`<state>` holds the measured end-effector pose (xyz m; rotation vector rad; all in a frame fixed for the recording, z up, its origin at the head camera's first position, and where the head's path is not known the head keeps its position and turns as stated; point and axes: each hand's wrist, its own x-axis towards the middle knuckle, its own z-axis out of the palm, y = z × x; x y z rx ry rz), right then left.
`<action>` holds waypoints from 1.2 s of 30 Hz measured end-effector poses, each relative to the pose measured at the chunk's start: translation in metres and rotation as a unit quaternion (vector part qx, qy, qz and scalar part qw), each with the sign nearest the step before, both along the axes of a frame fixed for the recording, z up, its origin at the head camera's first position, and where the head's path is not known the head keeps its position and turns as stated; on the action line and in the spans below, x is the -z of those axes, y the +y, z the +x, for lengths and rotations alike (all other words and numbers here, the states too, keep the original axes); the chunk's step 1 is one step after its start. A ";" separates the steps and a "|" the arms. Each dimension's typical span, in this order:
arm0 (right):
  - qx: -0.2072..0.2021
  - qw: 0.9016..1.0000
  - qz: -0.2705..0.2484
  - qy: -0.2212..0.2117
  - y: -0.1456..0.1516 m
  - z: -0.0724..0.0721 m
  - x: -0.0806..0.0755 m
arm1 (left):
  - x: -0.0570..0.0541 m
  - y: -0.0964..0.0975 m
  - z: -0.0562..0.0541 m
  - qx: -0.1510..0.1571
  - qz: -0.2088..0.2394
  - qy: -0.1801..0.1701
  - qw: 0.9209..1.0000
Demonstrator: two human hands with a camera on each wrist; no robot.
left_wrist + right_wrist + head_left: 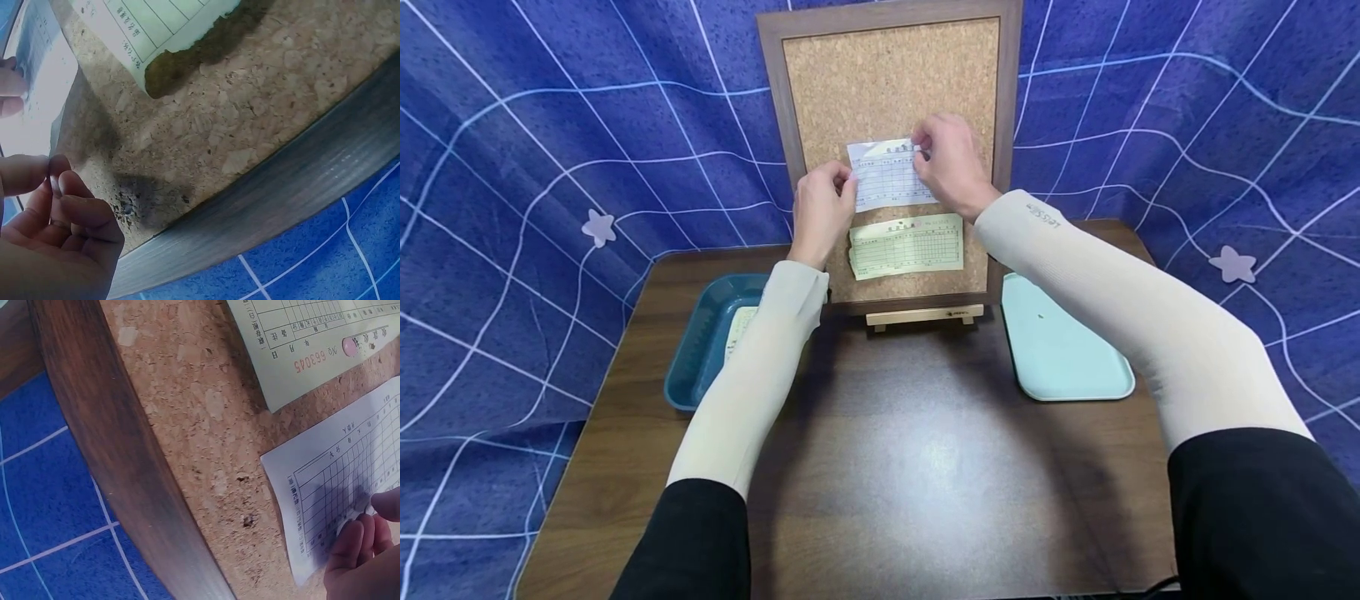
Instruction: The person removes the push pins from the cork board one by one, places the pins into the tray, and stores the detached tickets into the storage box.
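A white printed form (887, 179) lies against the upper middle of a framed corkboard (880, 83). My left hand (822, 204) pinches its left edge between thumb and fingertips; the left hand (62, 231) shows this close to the cork. At the form's upper right, my right hand (953, 162) has thumb and fingertips pinched together at the paper. In the right wrist view the white form (331, 494) dents around the fingertips of the right hand (362, 556). Below it, a pale green form (906, 250) is on the cork, with a pink pin head (350, 347) near its title.
The board leans on a small wooden easel (925, 317). A dark teal tray (681, 375) with a pale paper slip (739, 329) sits at left, partly behind the left sleeve. At right lies a light aqua tray (1060, 350). Blue patterned cloth (550, 183) hangs behind the brown table (887, 500).
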<state>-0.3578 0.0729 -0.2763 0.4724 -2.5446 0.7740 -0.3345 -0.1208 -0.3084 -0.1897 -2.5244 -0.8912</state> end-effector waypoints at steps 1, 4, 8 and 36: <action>0.001 1.000 -0.001 0.001 -0.001 0.000 0.000 | -0.001 0.000 0.000 0.000 -0.001 -0.002 1.000; 0.008 1.000 0.003 -0.003 -0.004 -0.001 -0.002 | -0.002 0.001 0.002 -0.001 -0.003 -0.006 1.000; 0.021 1.000 0.005 -0.011 -0.007 -0.001 -0.003 | -0.003 0.001 0.004 -0.004 -0.001 -0.007 1.000; -0.139 0.986 -0.034 0.085 0.026 0.002 0.007 | 0.000 -0.013 0.006 -0.024 0.023 0.003 0.999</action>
